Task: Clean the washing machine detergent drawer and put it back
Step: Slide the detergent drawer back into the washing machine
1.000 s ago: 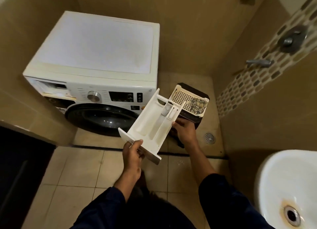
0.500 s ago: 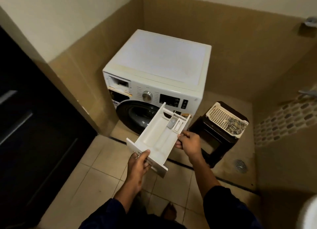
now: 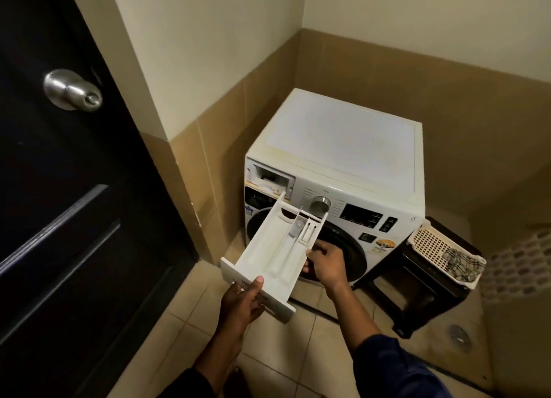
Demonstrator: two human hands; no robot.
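Progress: we judge the cleaning done or close to it. The detergent drawer (image 3: pixel 274 248) looks white and free of residue in its compartments. It is out of the machine, carried above the floor tiles (image 3: pixel 179 338).
Remaining: we have yet to line the drawer up with its slot (image 3: pixel 269 178) and slide it home. We judge that no part of it is inside the opening.
Left grip (image 3: pixel 242 303): nearest to us, wrapped round the drawer's front panel, thumb on the panel's top edge, fingers beneath.
Right grip (image 3: pixel 326 263): holds the drawer's right side wall about midway, fingers curled under it, forearm coming in from the right.
Drawer attitude: tilted, with the front panel low and towards us and the rear end raised towards the washing machine (image 3: pixel 343 147).
Slot: open at the machine's upper left front. We see pale fittings or residue inside and cannot tell which.
Alignment: the drawer's rear end sits slightly below and right of the slot, in our judgement.
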